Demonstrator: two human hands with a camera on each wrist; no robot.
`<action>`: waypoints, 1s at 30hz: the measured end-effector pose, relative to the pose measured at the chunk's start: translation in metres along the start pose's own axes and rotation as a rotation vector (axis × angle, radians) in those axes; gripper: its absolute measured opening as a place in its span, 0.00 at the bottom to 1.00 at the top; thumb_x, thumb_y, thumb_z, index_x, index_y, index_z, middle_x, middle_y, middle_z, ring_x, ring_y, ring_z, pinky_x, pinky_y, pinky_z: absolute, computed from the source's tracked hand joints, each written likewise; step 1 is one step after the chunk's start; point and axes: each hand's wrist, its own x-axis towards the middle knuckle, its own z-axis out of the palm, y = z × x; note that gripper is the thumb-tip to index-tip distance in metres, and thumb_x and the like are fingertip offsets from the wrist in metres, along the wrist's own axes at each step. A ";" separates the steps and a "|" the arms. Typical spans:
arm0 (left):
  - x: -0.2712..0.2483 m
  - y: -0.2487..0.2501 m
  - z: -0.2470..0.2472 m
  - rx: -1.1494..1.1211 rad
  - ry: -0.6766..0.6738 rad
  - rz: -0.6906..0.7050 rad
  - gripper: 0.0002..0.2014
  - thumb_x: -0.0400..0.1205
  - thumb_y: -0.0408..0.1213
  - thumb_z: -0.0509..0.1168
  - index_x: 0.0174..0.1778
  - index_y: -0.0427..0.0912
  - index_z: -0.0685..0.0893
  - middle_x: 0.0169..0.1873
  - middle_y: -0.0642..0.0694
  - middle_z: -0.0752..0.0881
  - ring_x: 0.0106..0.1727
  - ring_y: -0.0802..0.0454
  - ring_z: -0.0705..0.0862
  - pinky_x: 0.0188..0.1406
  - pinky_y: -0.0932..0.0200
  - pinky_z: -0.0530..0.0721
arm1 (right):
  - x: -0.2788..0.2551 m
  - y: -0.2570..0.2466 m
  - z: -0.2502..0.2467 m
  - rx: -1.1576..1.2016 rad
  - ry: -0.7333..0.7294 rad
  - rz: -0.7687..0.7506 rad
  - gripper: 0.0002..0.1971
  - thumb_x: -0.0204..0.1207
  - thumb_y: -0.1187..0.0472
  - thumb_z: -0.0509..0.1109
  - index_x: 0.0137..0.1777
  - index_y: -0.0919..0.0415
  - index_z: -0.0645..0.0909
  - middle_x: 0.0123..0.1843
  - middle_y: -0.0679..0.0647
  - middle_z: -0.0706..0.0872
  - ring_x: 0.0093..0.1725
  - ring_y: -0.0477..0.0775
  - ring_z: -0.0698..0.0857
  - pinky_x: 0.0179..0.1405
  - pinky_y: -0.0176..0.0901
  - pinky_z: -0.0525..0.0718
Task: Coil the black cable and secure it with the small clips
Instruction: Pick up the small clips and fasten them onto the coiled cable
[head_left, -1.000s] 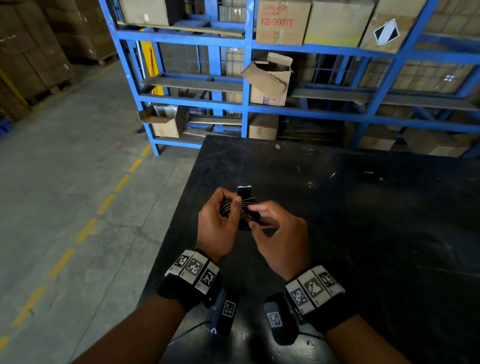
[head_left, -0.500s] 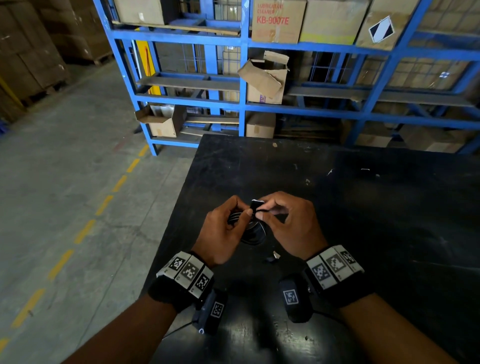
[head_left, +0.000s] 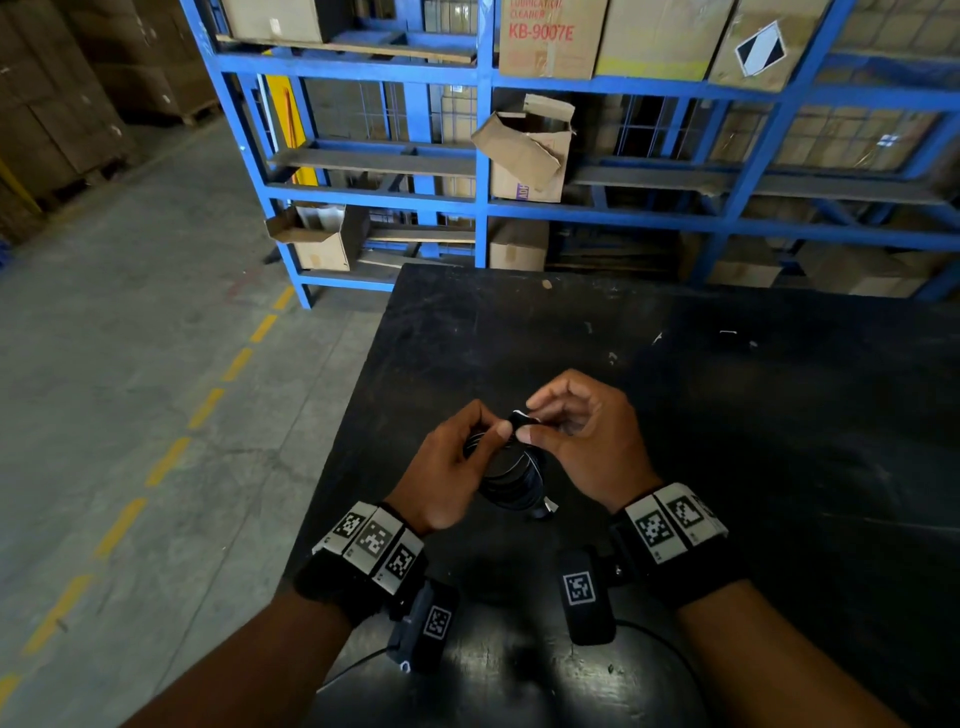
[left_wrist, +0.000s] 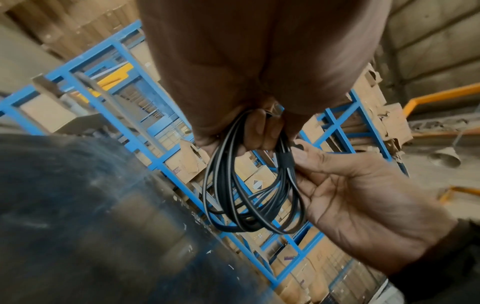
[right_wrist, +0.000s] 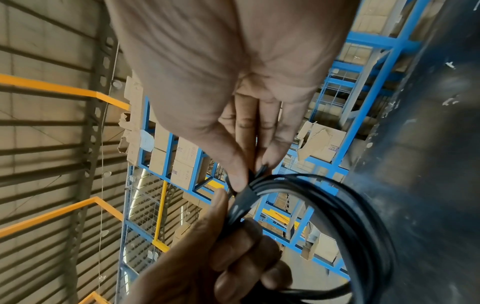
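The black cable (head_left: 511, 478) is wound into a small coil held just above the black table (head_left: 727, 415). My left hand (head_left: 491, 434) grips the coil's upper left side, its fingers (left_wrist: 262, 131) curled through the loops. At the top of the coil my right hand (head_left: 527, 421) pinches a small black clip strap (head_left: 519, 418) between thumb and fingers. That strap (right_wrist: 249, 185) wraps the bundled strands (left_wrist: 284, 160). A cable end with a connector (head_left: 545, 506) sticks out at the coil's bottom. The coil (right_wrist: 350, 216) hangs free below both hands.
Blue steel shelving (head_left: 483, 156) with cardboard boxes (head_left: 524, 150) stands behind the table's far edge. The table's left edge (head_left: 353, 415) drops to a concrete floor with a dashed yellow line (head_left: 166, 462). Small white specks (head_left: 657, 338) lie on the tabletop.
The strap end that stood up above the coil is now folded over and pinched by my right hand. Both hands hold the coil slightly farther right.
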 end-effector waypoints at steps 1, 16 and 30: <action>0.001 -0.001 0.000 -0.039 0.012 0.008 0.10 0.91 0.37 0.62 0.44 0.41 0.82 0.29 0.62 0.82 0.32 0.63 0.78 0.35 0.63 0.78 | 0.000 -0.001 -0.001 0.035 -0.009 0.001 0.16 0.65 0.74 0.85 0.49 0.62 0.86 0.40 0.52 0.94 0.43 0.45 0.94 0.45 0.37 0.89; 0.005 0.008 0.007 -1.061 0.213 -0.221 0.16 0.92 0.37 0.55 0.43 0.44 0.84 0.24 0.55 0.69 0.25 0.61 0.66 0.37 0.60 0.73 | -0.024 0.024 -0.001 0.401 -0.062 0.288 0.16 0.70 0.60 0.83 0.56 0.59 0.86 0.54 0.60 0.96 0.45 0.51 0.92 0.43 0.42 0.82; -0.015 -0.020 -0.004 -0.555 0.038 -0.329 0.19 0.84 0.52 0.59 0.60 0.41 0.83 0.49 0.41 0.94 0.49 0.49 0.91 0.47 0.58 0.85 | -0.017 0.027 -0.015 -0.096 -0.195 0.027 0.10 0.68 0.66 0.85 0.50 0.60 0.93 0.44 0.53 0.95 0.45 0.51 0.94 0.47 0.40 0.91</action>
